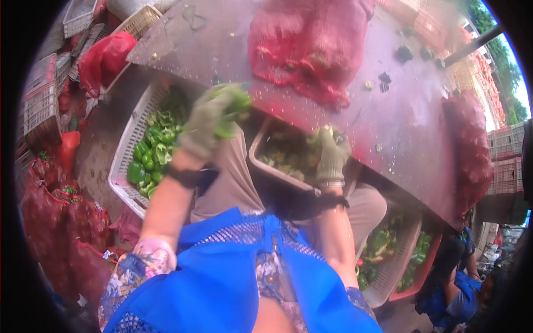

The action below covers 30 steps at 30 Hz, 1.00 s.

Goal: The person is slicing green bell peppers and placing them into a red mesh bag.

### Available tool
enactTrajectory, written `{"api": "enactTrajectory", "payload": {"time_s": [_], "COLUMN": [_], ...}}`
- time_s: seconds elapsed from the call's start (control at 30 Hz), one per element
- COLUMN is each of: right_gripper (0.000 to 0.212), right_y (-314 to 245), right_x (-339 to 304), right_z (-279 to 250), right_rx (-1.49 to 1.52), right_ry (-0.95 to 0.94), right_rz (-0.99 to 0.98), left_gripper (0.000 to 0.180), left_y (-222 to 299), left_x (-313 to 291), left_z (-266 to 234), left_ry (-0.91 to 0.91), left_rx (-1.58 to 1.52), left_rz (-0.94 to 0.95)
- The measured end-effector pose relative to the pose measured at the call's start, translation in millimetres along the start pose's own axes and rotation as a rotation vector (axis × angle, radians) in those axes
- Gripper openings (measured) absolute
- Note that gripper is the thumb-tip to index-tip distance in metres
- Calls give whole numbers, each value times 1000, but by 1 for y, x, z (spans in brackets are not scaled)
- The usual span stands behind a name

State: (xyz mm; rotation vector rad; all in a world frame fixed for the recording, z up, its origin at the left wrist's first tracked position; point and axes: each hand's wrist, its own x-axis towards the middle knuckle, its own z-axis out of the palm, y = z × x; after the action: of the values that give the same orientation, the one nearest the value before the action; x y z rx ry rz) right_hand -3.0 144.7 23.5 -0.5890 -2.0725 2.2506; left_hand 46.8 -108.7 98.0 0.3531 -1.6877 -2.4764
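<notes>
My left hand (204, 125), in a grey-green knit glove, is closed round a green bell pepper (237, 105); motion smears both. It is held above my left knee, beside a white plastic crate (123, 150) of green bell peppers (158, 147), several of them cut open. My right hand (333, 158), gloved alike, has its fingers closed at the table's near edge. Something pale shows at its fingertips, and a thin dark shape beside them is too blurred to name. Below it, between my knees, a shallow crate (280, 173) contains pale and greenish scraps (288, 152).
A red mesh sack (311, 47) lies on the metal table (222, 33), where seeds are scattered. Another full sack (469, 150) stands at its right end. Pepper crates (397, 258) are at my lower right, near another person (458, 294). Red sacks (72, 233) crowd the left.
</notes>
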Motion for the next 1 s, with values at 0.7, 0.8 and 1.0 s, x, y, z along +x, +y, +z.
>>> {"api": "enactTrajectory", "payload": {"time_s": [0.7, 0.8, 1.0], "right_gripper": [10, 10, 14], "right_y": [-111, -114, -103], "right_x": [150, 170, 174], "right_z": [3, -13, -26], "right_rx": [30, 26, -207], "right_ry": [22, 124, 99], "right_rz": [-320, -349, -91], "left_gripper": [65, 72, 63], "left_y": [-70, -71, -94], "left_x": [186, 200, 219], "left_z": [137, 144, 141], "left_ry": [63, 140, -42], "left_rx": [1487, 1530, 1175], "left_rz": [181, 414, 283]}}
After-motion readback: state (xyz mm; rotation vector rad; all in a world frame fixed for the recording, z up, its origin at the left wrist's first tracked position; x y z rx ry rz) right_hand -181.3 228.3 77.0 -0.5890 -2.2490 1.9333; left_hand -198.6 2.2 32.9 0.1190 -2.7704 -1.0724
